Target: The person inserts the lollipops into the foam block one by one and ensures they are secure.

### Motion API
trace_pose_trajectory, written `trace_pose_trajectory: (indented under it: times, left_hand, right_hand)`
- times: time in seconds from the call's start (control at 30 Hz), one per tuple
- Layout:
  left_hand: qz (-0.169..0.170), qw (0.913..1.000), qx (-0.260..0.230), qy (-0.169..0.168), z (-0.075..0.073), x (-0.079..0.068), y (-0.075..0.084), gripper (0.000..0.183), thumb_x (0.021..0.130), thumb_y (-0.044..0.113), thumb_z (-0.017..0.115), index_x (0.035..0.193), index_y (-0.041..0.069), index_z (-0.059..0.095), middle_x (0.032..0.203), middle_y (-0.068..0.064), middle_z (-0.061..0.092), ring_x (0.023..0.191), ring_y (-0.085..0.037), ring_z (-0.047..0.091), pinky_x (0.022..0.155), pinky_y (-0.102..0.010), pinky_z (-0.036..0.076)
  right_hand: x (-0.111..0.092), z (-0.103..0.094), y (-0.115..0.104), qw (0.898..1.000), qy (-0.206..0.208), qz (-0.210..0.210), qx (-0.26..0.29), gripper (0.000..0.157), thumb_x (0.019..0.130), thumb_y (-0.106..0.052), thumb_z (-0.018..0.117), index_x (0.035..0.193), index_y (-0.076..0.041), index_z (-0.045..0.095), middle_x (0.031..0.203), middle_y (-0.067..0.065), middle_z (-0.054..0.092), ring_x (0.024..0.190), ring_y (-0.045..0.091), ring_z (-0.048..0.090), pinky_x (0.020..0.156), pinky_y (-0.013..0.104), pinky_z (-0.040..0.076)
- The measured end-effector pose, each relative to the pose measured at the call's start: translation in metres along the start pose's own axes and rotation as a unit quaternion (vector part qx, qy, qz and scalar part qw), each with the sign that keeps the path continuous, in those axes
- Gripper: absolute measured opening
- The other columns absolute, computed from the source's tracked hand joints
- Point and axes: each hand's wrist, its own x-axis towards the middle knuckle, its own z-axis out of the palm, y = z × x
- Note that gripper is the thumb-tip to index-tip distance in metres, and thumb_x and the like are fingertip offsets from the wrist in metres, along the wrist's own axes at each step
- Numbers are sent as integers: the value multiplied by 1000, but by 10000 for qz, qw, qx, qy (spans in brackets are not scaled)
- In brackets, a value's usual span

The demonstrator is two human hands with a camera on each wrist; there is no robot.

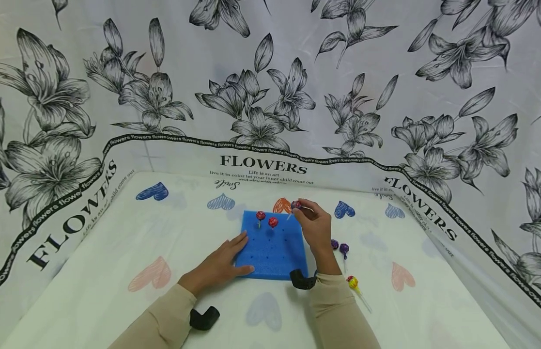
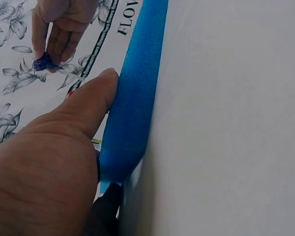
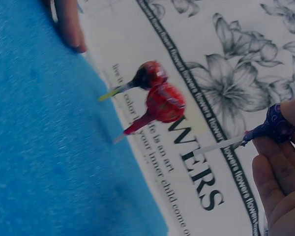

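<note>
My right hand pinches a purple-wrapped lollipop by its candy end, above the far right corner of a blue foam block. Its white stick points down toward the block and stands apart from it in the right wrist view. Two red-wrapped lollipops stand upright in the block's back row, sticks down in the foam. My left hand rests along the block's left edge, fingers extended, the thumb against its near side. Small dark holes dot the block's top.
To the right of the block lie two purple lollipops and a yellow-and-red lollipop on the heart-printed cloth. A curtain with flower drawings hangs behind. Black wrist mounts are worn at both wrists.
</note>
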Motion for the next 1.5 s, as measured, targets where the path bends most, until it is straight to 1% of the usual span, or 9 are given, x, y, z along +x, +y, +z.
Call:
trace_pose_trajectory:
  times: [0.1,0.17,0.43,0.63,0.87,1.03,1.13,1.37,1.5]
  left_hand:
    - [28,10000,-18,-9,-1,1,0,89,83,54,69,153,13,30,158,0,20,141,-43,15,108,-56,24]
    - [30,10000,-26,-20,-1,1,-1,89,83,54,69,153,14,30,159,1,19,141,-42,15,109,-56,23]
    - [-9,10000,-39,-11,-1,2,-1,89,83,54,69,152,14,31,159,1,19,141,-42,14,109,-57,22]
    - [89,9999,-52,13,0,2,-1,89,83,54,69,152,12,31,158,-1,20,140,-44,16,108,-57,23]
    - [111,9999,-70,-28,1,1,-2,90,83,55,69,153,12,30,158,-2,20,140,-46,16,108,-58,24]
    - [101,9999,-70,-19,0,0,-1,89,84,54,69,153,12,30,159,-2,20,140,-46,15,108,-58,23]
    - [74,10000,-56,-34,0,0,0,89,84,54,68,153,12,30,159,-2,19,140,-46,15,108,-58,22]
    - [108,9999,-10,5,1,2,-2,88,84,55,68,152,12,31,159,-1,20,140,-45,15,108,-58,22]
    - [58,10000,-29,-18,0,1,0,88,84,55,68,152,13,31,159,-1,20,140,-45,15,108,-59,22]
  right_hand:
    - [4,0,20,9998,-15,200,-21,30,90,-13,70,119,-5,67,115,12,65,103,23,64,84,29,52]
    - [5,2,25,9996,-5,262,-136,30,90,-15,71,119,-5,67,115,11,65,104,23,64,85,31,52]
    - [3,6,39,9973,-34,493,-538,33,91,-16,70,120,-1,66,112,7,67,103,23,64,87,37,52]
    - [2,7,49,9967,-98,468,-659,31,91,-14,70,119,-2,67,110,7,67,102,22,65,87,39,52]
    - [-1,9,51,9948,-199,641,-770,31,91,-16,70,119,-4,67,111,8,67,103,22,65,87,39,51]
    - [-2,10,52,9926,-333,727,-910,34,91,-16,69,121,-2,65,114,10,66,105,24,64,87,41,51]
    - [-2,10,54,9907,-391,775,-1044,34,91,-16,69,122,-1,65,115,10,66,104,24,65,86,40,51]
    - [0,11,59,9900,-509,518,-1206,32,90,-12,70,120,0,66,112,12,67,100,24,66,82,37,53]
    - [-1,10,57,9893,-545,422,-1283,31,90,-10,70,118,1,67,110,12,67,99,24,67,82,37,54]
